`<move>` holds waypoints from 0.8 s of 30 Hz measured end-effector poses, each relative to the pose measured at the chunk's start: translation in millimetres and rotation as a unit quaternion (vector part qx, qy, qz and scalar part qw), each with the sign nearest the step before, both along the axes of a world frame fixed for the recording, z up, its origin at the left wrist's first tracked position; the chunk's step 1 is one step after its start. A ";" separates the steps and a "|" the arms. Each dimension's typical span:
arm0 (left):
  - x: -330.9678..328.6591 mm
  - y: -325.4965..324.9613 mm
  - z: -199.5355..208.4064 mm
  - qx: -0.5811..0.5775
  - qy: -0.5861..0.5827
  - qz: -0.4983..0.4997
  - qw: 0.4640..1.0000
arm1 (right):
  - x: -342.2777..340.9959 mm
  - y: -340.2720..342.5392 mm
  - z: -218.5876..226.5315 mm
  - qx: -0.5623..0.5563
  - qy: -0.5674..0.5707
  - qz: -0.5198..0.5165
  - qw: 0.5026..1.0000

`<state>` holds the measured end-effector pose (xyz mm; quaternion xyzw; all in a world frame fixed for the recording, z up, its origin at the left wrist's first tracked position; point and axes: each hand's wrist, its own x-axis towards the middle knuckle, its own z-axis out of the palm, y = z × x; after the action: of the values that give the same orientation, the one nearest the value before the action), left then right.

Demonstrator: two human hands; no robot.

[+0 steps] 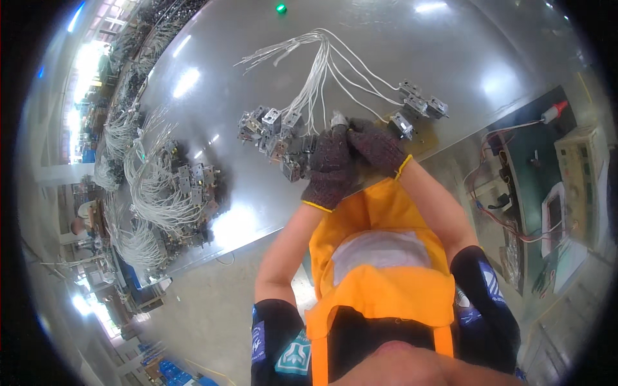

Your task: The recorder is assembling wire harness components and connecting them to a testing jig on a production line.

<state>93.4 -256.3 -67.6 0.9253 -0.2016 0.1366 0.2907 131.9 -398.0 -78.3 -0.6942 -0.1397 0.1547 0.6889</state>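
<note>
My two hands wear dark knitted gloves with yellow cuffs and meet at the near edge of a metal table [412,38]. My left hand [331,162] has its fingers closed around a small silvery metal part [338,119], whose top shows above the fingertips. From the right, my right hand [375,145] pinches at the same part; its fingertips partly hide it. Left of my left hand lies a cluster of small boxy metal units [271,119] with white wire leads [315,71]. Several similar units [415,103] lie just beyond my right hand, their wires running back to the same bundle.
A larger heap of wired metal units [193,186] covers the table's left side, with more piled along the far left. At right, a dark green bench [528,174] holds a beige instrument box [579,167], cables and a red-tipped connector [555,112]. A person [82,217] is far left.
</note>
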 end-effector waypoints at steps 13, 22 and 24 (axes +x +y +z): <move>-1.1 55.5 6.6 0.028 -0.094 0.000 0.995 | 10.4 10.3 14.8 -0.195 0.030 0.054 0.979; -20.4 61.1 12.9 0.042 -0.078 0.013 0.996 | 11.2 20.3 2.9 -0.278 -0.023 0.030 0.960; -44.9 59.4 15.0 0.054 -0.123 -0.057 0.989 | 17.3 12.0 -10.7 -0.231 -0.029 0.023 0.972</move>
<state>48.5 -196.8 -52.6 0.9029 -0.2952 0.2214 0.2206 149.2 -385.9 -89.0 -0.8355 -0.1355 0.1783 0.5018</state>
